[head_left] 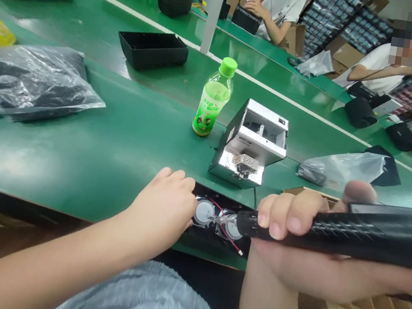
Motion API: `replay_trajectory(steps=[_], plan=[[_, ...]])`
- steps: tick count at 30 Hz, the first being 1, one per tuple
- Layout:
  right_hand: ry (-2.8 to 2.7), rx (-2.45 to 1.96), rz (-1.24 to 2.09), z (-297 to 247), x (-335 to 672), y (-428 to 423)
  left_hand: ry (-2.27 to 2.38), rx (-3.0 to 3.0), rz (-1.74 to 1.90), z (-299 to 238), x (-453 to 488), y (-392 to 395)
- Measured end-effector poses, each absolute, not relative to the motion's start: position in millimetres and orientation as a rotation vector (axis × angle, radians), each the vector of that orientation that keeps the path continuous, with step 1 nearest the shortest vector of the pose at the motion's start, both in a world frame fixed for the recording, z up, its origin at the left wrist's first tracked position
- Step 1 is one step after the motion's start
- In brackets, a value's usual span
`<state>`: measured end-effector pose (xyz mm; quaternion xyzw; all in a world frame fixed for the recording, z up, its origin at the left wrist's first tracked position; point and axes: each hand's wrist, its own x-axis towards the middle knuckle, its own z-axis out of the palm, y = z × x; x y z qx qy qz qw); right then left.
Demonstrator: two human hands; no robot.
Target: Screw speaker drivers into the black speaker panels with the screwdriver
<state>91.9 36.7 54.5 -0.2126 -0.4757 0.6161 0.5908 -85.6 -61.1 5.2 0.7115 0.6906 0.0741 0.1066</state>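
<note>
A black speaker housing [219, 193] lies open on the green belt at the near edge, with two round silver-centred speaker drivers [204, 212] inside. Thin red and black wires [230, 236] cross it. My left hand [162, 204] presses on the housing's left end, fingers curled against the nearer driver. My right hand [291, 229] grips a black electric screwdriver [334, 230], and its metal bit tip reaches down between the two drivers. The hand and tool hide part of the housing's right side.
A silver screw feeder [250, 143] and a green-capped bottle [214, 99] stand just beyond the housing. Plastic bags [34, 82] lie on the belt. Black housings [152, 49] sit farther along. Co-workers [381, 72] sit across the belts. Cardboard lies below the near edge.
</note>
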Motion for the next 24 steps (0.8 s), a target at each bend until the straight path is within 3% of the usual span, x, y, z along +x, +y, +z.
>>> replay_trajectory(steps=[10,16,20,24], plan=[[-1.050,-0.402,1.391,43,123,60,2.127,2.030,0.188,-3,-79,-62],[-1.049,-0.330,1.165,24,158,105,2.042,2.009,0.379,16,-99,-65],[-0.937,-0.543,0.903,11,156,124,2.090,2.158,0.616,60,-111,-22],[-0.962,-0.598,0.800,-6,151,131,2.321,2.426,0.336,90,-112,59]])
